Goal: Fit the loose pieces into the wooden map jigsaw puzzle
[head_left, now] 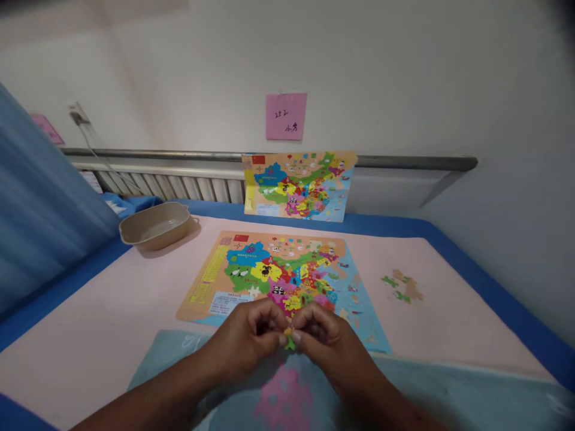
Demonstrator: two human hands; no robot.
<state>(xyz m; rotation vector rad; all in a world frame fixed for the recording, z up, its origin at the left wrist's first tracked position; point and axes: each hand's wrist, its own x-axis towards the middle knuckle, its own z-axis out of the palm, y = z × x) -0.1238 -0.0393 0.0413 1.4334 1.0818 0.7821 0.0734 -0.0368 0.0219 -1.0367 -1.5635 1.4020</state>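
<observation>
Between the fingertips of both hands is a small green and orange jigsaw puzzle piece (290,341). My left hand (251,335) pinches it from the left, while my right hand (327,341) grips its other side. Just beyond the hands lies a colourful map puzzle (265,254) of China, flat on the pink surface. Most of its picture is filled in, with pale gaps near the top right, the lower left and the lower right. Part of its front edge is hidden behind my hands. Several loose puzzle pieces (404,286), green and tan, are clustered to its right.
A matching map picture (299,187) leans upright against the wall. The tan plastic basin (157,226) stands at the back left. Pale blue cloth (449,383) with pink print lies in front. A blue curtain (40,197) hangs at left, and a metal rail (413,162) runs along the wall.
</observation>
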